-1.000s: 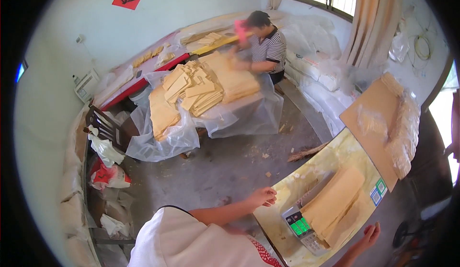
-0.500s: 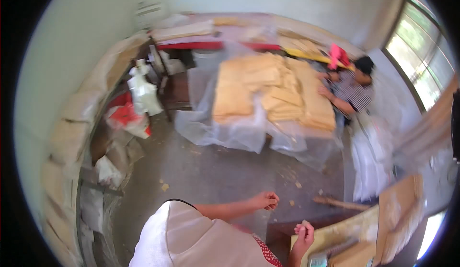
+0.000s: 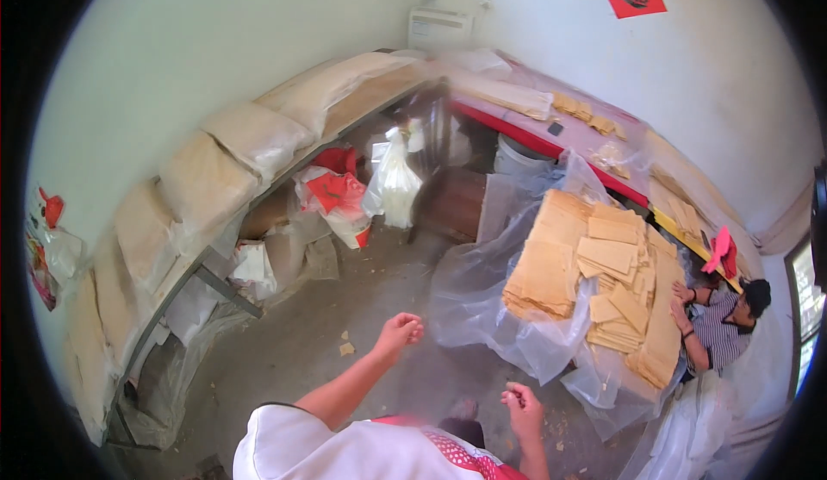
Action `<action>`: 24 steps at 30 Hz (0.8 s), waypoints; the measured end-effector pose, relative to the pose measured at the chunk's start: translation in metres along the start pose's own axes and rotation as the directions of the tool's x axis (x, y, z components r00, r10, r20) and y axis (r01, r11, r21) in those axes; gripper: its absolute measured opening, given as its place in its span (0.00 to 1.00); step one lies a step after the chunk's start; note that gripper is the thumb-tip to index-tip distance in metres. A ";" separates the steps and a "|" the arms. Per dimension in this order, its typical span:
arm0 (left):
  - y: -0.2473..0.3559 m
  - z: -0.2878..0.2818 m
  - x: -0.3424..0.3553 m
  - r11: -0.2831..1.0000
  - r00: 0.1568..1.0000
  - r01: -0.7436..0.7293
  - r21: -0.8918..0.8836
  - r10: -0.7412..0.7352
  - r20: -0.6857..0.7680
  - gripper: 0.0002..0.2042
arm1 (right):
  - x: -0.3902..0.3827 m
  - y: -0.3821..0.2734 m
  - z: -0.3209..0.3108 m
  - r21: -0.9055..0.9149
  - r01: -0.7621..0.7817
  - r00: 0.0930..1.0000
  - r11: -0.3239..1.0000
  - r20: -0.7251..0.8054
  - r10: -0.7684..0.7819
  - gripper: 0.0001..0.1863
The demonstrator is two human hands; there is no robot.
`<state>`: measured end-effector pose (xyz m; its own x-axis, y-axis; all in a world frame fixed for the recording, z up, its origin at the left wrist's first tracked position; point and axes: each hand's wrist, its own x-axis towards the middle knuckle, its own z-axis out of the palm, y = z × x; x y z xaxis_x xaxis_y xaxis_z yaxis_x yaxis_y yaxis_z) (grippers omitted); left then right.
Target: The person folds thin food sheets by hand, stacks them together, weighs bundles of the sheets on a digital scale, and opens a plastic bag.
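My left hand [image 3: 399,337] hangs over the bare grey floor, its fingers curled loosely in, with nothing visible in it. Lower and to the right, my right hand [image 3: 525,411] is held with bent fingers and also shows nothing in its grip. Neither hand touches anything. Nearest to them is a low work surface draped in clear plastic sheeting [image 3: 482,321], which carries stacks of flat tan sheets [image 3: 543,260]. Smaller cut tan pieces [image 3: 610,254] lie loosely piled between those stacks.
A co-worker [image 3: 724,325] in a striped top has both hands on the far-right stack. Plastic-covered tan bundles [image 3: 211,174] line a long bench at the left. Below it stand a white plastic bag [image 3: 395,178] and a red-and-white bag [image 3: 338,200]. Scraps [image 3: 347,347] litter the floor.
My view has swung left, so the sheet stacks and co-worker now appear farther right. A board and small tools near my right hand have left the picture. My hands are farther apart.
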<state>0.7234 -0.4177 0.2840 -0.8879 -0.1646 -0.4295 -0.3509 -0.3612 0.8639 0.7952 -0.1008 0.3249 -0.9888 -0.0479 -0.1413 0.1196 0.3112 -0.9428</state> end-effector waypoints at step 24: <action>0.187 -0.073 0.333 0.910 0.830 -0.212 0.356 0.360 -0.426 0.12 | 0.322 -0.036 0.056 -0.318 0.245 0.946 0.916 0.283 -0.155 0.12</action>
<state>0.3837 -0.6067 0.2835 -0.7367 -0.6576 -0.1576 -0.2371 0.0329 0.9709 0.4779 -0.1809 0.2962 -0.9292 -0.3623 -0.0728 -0.1612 0.5747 -0.8023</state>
